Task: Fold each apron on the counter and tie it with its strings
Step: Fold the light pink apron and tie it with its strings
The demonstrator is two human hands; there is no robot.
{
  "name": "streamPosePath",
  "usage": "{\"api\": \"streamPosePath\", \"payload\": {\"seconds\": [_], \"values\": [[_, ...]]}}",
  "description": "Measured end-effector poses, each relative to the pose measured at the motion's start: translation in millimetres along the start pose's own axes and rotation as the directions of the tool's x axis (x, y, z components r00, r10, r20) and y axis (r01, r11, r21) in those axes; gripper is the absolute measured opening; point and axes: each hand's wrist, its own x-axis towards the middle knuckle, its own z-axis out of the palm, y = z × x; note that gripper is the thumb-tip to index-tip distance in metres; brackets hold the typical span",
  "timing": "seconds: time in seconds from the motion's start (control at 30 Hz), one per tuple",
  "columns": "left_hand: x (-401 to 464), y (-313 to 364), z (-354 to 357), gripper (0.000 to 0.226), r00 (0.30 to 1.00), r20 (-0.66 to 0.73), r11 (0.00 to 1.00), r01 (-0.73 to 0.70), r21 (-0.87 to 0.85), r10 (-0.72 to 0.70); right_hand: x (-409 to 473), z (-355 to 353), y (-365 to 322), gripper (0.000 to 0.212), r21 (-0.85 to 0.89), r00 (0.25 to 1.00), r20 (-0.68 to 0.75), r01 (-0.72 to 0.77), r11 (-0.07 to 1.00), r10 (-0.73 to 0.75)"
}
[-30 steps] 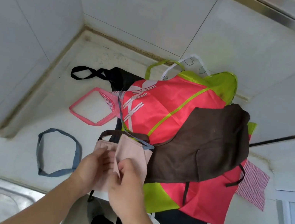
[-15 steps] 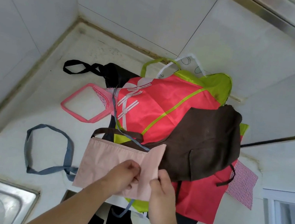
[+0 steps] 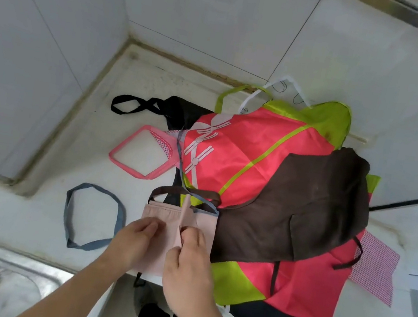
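At the counter's near edge: I see the pale pink apron [image 3: 158, 215], soft matte cloth folded to a narrow rectangle.
Left hand [image 3: 134, 240]: fingers lie flat, pressing the fold.
Right hand [image 3: 189, 263]: pinches a raised flap.
Change: half a second ago the cloth lay spread wider.
Pile: slick red-and-lime apron [image 3: 243, 161] under a brown one [image 3: 312, 209].
Hidden: the apron's lower edge, behind my hands.

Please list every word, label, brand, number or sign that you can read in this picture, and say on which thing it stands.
No text can be read.
Red apron: a white printed design of bars and circles, no letters to make out.
White apron at the back: dark outlined marks, too small and partly hidden to read.
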Motion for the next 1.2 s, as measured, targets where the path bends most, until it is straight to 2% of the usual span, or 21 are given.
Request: {"api": "streamPosePath", "payload": {"seconds": [0.07, 0.13, 0.2, 0.27, 0.3, 0.33, 0.43, 0.5, 0.57, 0.63, 0.7, 0.73, 0.8, 0.9, 1.0, 1.1, 1.2], "values": [[-2, 7, -3, 0.044, 0.994, 0.080, 0.984, 0.087, -0.154, -0.075, 6, 11, -6, 0.027, -0.048, 0.999, 0.054, 0.006, 0.999, -0.003], [-8, 17, -6, 0.056, 0.986, 0.133, 0.922, 0.140, -0.362, -0.098, 12, 25, -10, 0.027, -0.141, 0.988, 0.152, -0.012, 0.990, 0.033], [-13, 21, -10, 0.049, 0.992, 0.110, 0.930, 0.102, -0.352, -0.067, 18, 39, -10, 0.042, -0.188, 0.959, 0.273, -0.025, 0.982, 0.077], [-7, 9, -9, 0.026, 1.000, -0.002, 0.995, -0.009, -0.097, 0.009, 20, 46, -4, 0.061, -0.191, 0.930, 0.358, -0.020, 0.981, 0.089], [-3, 4, -8, 0.017, 0.996, -0.064, 0.997, -0.054, 0.059, 0.058, 19, 45, 0, 0.063, -0.190, 0.928, 0.363, -0.012, 0.982, 0.082], [1, 0, -7, 0.016, 0.989, -0.111, 0.983, -0.083, 0.166, 0.102, 17, 42, 5, 0.060, -0.200, 0.942, 0.333, 0.017, 0.980, 0.052], [7, -8, -3, 0.026, 0.938, -0.217, 0.938, -0.208, 0.276, 0.271, 9, 29, 26, 0.055, -0.364, 0.988, 0.147, 0.105, 0.925, -0.054], [7, -9, -2, 0.018, 0.888, -0.281, 0.905, -0.264, 0.335, 0.364, 4, 24, 42, 0.059, -0.408, 0.991, 0.127, 0.084, 0.909, -0.034], [10, -16, -2, 0.030, 0.777, -0.363, 0.807, -0.296, 0.511, 0.515, 1, 22, 54, 0.065, -0.417, 0.988, 0.151, 0.101, 0.903, -0.041], [10, -20, 2, 0.050, 0.695, -0.305, 0.659, -0.318, 0.681, 0.651, 2, 21, 57, 0.065, -0.417, 0.984, 0.166, 0.125, 0.900, -0.060], [8, -24, 7, 0.059, 0.707, -0.064, 0.544, -0.480, 0.688, 0.705, 6, 19, 56, 0.063, -0.394, 0.984, 0.167, 0.126, 0.910, -0.064], [8, -28, 7, 0.063, 0.741, 0.044, 0.542, -0.529, 0.653, 0.670, 8, 17, 56, 0.063, -0.384, 0.985, 0.161, 0.114, 0.916, -0.056], [11, -30, 7, 0.080, 0.818, 0.139, 0.586, -0.507, 0.632, 0.558, 10, 11, 60, 0.063, -0.384, 0.993, 0.115, 0.063, 0.921, -0.020], [16, -22, 6, 0.109, 0.889, 0.182, 0.619, -0.428, 0.659, 0.421, 10, 0, 70, 0.074, -0.477, 0.995, 0.074, -0.026, 0.879, 0.069], [18, -10, 7, 0.126, 0.911, 0.223, 0.537, -0.388, 0.749, 0.347, 16, -5, 69, 0.086, -0.487, 0.988, 0.080, -0.078, 0.870, 0.134], [20, -6, 7, 0.138, 0.912, 0.233, 0.483, -0.380, 0.789, 0.337, 27, -8, 67, 0.090, -0.369, 0.984, 0.029, -0.155, 0.916, 0.178], [16, -3, 11, 0.144, 0.921, 0.213, 0.489, -0.357, 0.796, 0.326, 31, -12, 69, 0.064, -0.139, 0.961, -0.037, -0.276, 0.951, 0.273]]}}
